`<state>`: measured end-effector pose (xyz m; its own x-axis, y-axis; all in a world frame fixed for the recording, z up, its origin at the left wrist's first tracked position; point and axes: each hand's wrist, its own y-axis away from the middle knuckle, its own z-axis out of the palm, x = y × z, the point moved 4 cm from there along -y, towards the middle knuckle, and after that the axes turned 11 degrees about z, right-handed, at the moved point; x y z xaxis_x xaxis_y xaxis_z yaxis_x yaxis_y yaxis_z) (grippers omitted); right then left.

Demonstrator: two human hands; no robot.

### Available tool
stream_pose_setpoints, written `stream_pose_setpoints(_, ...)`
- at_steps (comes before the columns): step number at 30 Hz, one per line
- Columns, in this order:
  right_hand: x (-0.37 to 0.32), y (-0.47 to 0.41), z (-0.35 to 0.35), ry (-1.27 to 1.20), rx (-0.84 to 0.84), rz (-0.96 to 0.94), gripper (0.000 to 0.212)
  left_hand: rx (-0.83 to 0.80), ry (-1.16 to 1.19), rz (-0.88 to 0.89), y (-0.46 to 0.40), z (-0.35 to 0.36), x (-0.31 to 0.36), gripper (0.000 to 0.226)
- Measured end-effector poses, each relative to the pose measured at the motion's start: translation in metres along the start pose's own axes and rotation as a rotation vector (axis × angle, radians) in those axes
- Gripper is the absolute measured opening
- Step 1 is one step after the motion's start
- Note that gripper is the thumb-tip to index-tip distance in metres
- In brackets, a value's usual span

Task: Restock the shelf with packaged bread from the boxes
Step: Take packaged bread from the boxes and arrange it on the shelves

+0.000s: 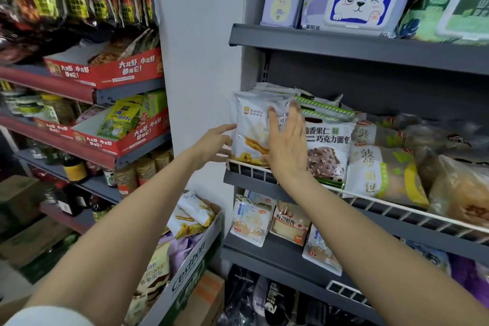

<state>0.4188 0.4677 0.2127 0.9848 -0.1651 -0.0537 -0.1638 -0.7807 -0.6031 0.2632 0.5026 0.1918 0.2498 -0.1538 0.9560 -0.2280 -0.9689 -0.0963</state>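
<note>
While bread packs remain in the box [195, 251] below the shelf [370, 194], we press the white bread bag [250, 130] upright with our flat, spread right hand [287, 148] and open left hand [211, 144].

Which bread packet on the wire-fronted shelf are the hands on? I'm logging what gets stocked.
The white XianDu packet at the shelf's far left end. The left hand steadies its edge, the right hand lies flat on its front; the chocolate bread packet alongside is untouched.

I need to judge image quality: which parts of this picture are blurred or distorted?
Head view: the right hand on the white bread packet is motion-blurred at its fingertips; the clear-wrapped buns at far right smear; the grey metal shelf edges bow from the wide lens.
</note>
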Motion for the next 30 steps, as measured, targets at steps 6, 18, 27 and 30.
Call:
stream_pose_setpoints(6,-0.004,0.003,0.001,0.124,0.004,-0.064,0.087,0.007,-0.022,0.019,-0.003,0.005,0.001,0.058)
stream_pose_setpoints(18,-0.050,0.038,-0.020,-0.302,-0.169,-0.205,0.031,0.177,-0.323,0.136,0.024,-0.026,-0.027,0.032)
stream_pose_setpoints(27,-0.142,0.107,0.078,-0.393,-0.727,-0.285,0.031,0.173,-0.813,-0.087,0.084,-0.098,-0.139,0.022)
stream_pose_setpoints(30,-0.163,0.118,0.137,-0.395,-0.862,-0.258,0.036,0.169,-0.810,-0.223,0.083,-0.112,-0.190,0.018)
